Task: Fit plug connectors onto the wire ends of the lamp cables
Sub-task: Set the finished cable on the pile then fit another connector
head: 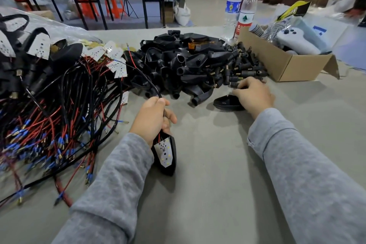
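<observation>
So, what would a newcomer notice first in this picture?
Probably the tangled heap of red and black cables on the left of the grey table, and the pile of black plastic housings in the middle. Then the left hand gripping a black lamp with a white LED board.

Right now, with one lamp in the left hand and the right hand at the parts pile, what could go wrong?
The black cable rising from the left hand runs back over the tangled wire heap; pulling could drag neighbours along. The right hand reaches into small connectors at the pile's edge; it might knock some loose or nudge the black housing beneath it.
</observation>
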Tool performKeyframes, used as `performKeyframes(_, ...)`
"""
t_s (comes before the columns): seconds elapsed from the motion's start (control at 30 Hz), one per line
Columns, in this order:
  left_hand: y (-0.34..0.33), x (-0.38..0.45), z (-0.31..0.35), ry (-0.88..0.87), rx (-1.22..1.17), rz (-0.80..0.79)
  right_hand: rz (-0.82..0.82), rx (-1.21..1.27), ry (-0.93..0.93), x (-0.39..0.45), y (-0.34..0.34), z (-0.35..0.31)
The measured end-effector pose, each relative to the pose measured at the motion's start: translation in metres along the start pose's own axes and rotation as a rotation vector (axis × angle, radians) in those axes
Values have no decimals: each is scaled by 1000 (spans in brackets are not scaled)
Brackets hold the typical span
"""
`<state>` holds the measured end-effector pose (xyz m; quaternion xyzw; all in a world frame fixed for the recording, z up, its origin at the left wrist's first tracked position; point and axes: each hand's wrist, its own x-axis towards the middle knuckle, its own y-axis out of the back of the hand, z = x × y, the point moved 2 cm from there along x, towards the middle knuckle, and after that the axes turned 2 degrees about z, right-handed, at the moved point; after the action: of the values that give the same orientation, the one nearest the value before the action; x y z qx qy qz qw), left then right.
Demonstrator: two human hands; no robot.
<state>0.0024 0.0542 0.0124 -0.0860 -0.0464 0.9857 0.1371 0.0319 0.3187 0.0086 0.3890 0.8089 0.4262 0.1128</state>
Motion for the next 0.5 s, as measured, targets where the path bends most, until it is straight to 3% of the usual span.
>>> performKeyframes(0.2, 0, 4, -1, -5, -8, 5, -5, 65, 73, -8, -5, -7)
performKeyframes(0.4, 2, 6, -5, -30, 20, 24, 276, 437, 81, -24, 19, -39)
performKeyframes(0.5, 2, 8, -5, -18, 22, 18, 315, 680, 173, -44, 27, -78)
